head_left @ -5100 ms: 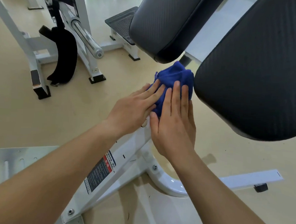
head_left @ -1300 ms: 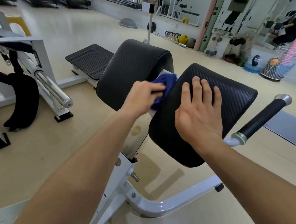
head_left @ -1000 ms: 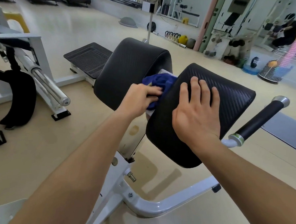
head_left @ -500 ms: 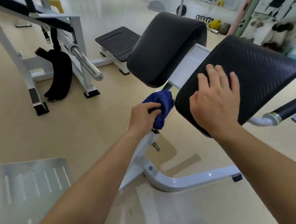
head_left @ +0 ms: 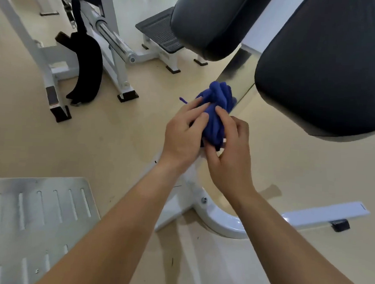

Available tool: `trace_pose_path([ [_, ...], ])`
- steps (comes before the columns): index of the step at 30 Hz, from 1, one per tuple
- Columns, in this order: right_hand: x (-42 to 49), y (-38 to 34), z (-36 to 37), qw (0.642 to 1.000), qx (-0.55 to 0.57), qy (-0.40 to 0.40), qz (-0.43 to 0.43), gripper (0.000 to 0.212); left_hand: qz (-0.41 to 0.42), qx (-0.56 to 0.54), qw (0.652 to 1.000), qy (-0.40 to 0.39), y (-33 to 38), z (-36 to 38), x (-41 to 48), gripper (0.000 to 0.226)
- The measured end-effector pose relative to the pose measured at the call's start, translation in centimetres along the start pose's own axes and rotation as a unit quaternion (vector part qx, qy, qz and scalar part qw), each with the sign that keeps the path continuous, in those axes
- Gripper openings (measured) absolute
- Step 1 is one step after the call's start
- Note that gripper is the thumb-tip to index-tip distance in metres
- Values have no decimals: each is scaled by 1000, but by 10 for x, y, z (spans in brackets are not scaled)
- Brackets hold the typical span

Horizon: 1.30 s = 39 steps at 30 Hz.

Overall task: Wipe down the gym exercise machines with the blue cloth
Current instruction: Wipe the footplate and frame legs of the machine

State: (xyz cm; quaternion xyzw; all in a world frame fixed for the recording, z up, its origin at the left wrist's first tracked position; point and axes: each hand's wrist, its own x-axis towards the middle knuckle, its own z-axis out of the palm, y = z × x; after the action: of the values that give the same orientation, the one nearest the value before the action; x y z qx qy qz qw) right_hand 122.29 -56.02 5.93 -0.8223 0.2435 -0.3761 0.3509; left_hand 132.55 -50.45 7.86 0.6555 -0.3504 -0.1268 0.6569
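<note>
Head camera looks down on both hands meeting at the blue cloth (head_left: 216, 113), which is bunched into a thick wad against the white upright post (head_left: 239, 79) of the machine, below and between the left pad (head_left: 208, 21) and the right pad (head_left: 323, 68). The left hand (head_left: 182, 135) lays its fingers nearly straight over the cloth's left side, pressing rather than closing; its thumb is hidden. The right hand (head_left: 230, 150) curls round the cloth from the near right, forefinger over the top and thumb tucked under the wad, so it has a real hold. The wad thus sits sandwiched between the two palms, most of it sticking out beyond the fingertips on the far side. Wrapping the cloth about the post this way probably lets it rub all round the tube in one pass. A loose thread or corner pokes out at the far left of the wad.

Near left lies a slotted metal footplate (head_left: 37, 216); the curved white base frame (head_left: 223, 224) runs under the right forearm. Far left stands another rack with a steel bar sleeve (head_left: 113, 38) and a hanging black strap (head_left: 88, 69).
</note>
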Motion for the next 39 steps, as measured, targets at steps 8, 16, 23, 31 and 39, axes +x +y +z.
trace_pose_path([
  [8,-21,22,-9,981,43,184,50,40,180,223,958,-15,-15,8,-7,44],
  [16,-24,24,-6,979,160,27,126,61,236,317,917,48,-20,24,-6,37],
  [23,-1,36,-8,989,90,4,117,55,229,299,924,60,-8,27,-3,25],
  [31,15,38,-14,989,48,20,140,50,217,287,931,60,8,39,15,23],
  [39,-15,32,-43,991,10,67,115,13,84,257,960,76,15,13,-24,17],
])
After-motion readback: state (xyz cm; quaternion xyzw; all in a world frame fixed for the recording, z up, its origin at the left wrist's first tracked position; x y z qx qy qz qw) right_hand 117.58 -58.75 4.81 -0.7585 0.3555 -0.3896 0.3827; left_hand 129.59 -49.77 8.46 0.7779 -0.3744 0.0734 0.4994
